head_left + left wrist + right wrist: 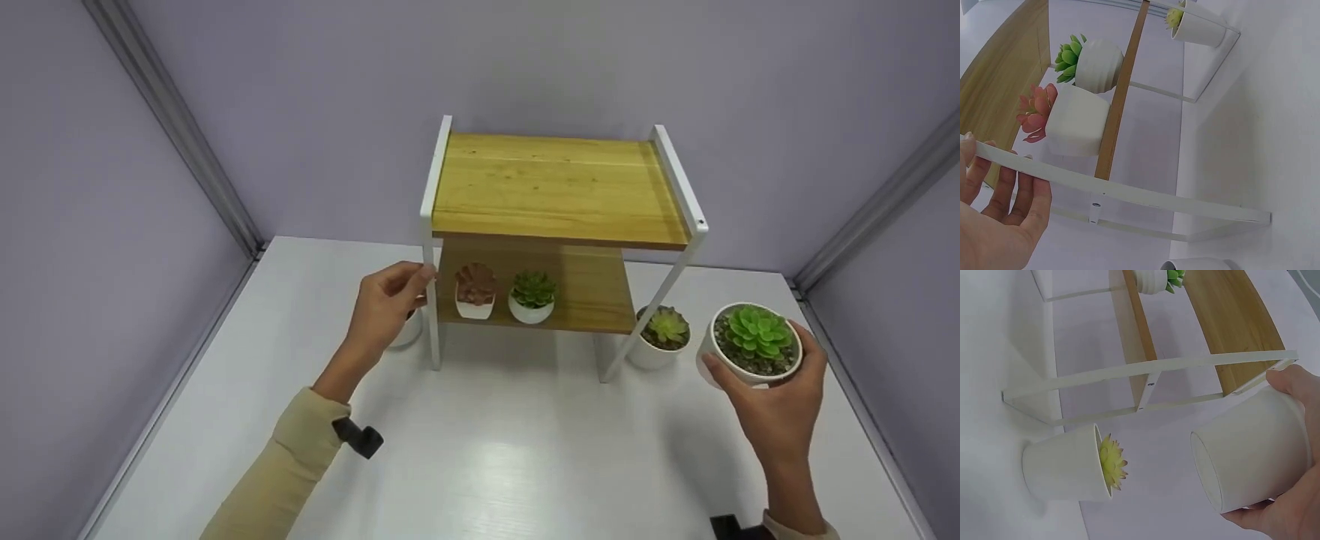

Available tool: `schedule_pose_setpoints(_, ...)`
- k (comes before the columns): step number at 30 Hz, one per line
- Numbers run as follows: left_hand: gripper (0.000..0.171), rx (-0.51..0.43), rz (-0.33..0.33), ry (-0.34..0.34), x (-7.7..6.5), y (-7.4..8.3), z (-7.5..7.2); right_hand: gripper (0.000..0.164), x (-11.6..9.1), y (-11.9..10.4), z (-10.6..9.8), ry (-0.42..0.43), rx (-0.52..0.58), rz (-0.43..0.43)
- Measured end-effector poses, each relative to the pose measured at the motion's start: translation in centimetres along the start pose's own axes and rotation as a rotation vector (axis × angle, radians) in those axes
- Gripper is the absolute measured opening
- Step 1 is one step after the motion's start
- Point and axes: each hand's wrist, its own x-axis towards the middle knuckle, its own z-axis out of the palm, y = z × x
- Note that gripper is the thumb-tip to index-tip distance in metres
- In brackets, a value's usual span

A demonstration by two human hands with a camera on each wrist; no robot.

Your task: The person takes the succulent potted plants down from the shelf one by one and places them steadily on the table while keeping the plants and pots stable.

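Observation:
A two-tier wooden shelf (562,187) with a white frame stands against the back wall. My left hand (386,307) holds its left front post (1129,191), thumb on one side and fingers on the other. In my right hand (784,405) is a white pot with a bright green succulent (757,334), lifted off the table and gripped round its side; the right wrist view shows the pot's underside. A reddish succulent (475,289) and a dark green succulent (532,296), both in white pots, sit on the lower board (585,300).
Right of the shelf, a yellow-green succulent (660,337) in a white pot stands on the white table (495,450). Another white pot (407,330) is partly hidden behind my left hand. Grey-lilac walls (540,60) enclose the back and sides.

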Motion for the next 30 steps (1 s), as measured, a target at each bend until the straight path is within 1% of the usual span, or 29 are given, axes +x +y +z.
schedule_pose_setpoints(8,0.034,0.020,0.002,-0.011,0.1,0.0,0.0,0.104,0.7,1.7,-0.4,0.000,-0.041,0.031)
schedule_pose_setpoints(15,0.035,0.013,-0.016,-0.014,0.2,-0.2,0.1,0.101,1.4,3.8,-0.6,-0.046,-0.043,0.063)
schedule_pose_setpoints(22,0.033,0.005,-0.019,-0.006,0.2,-0.2,0.2,0.100,1.9,5.6,-0.5,-0.086,-0.048,0.089)
schedule_pose_setpoints(30,0.035,0.010,-0.023,-0.014,0.2,-0.2,0.4,0.103,2.7,7.5,-0.4,-0.131,-0.074,0.171)
